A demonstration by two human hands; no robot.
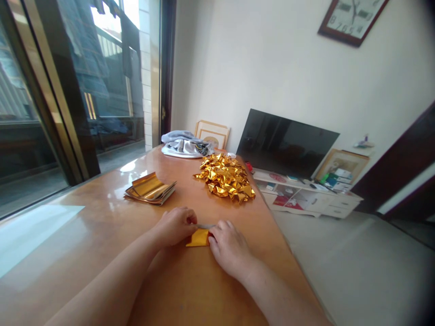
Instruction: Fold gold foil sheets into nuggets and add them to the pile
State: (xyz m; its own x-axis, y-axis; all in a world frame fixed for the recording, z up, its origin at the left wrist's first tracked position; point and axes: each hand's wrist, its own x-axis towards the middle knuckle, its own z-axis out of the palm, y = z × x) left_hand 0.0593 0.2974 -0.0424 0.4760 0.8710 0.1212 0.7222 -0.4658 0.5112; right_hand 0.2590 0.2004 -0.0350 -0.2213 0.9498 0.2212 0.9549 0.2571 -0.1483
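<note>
A sheet of gold foil paper (198, 238) lies on the wooden table between my hands, its far edge turned up and showing a greyish strip. My left hand (176, 225) pinches the sheet's far left part with thumb and finger. On the right side, my right hand (228, 244) has its fingers closed on the other end of that edge. Beyond my left hand sits a stack of gold paper sheets (149, 188), the top ones curling. Farther off to the right rises a heap of folded gold paper pieces (226, 176).
At the table's (102, 235) far end lies a bundle of grey cloth (185, 144). The table's right edge runs close by my right forearm. Past it stand a white TV cabinet (306, 197) and a television (287, 142). Glass sliding doors (112, 81) are on the left.
</note>
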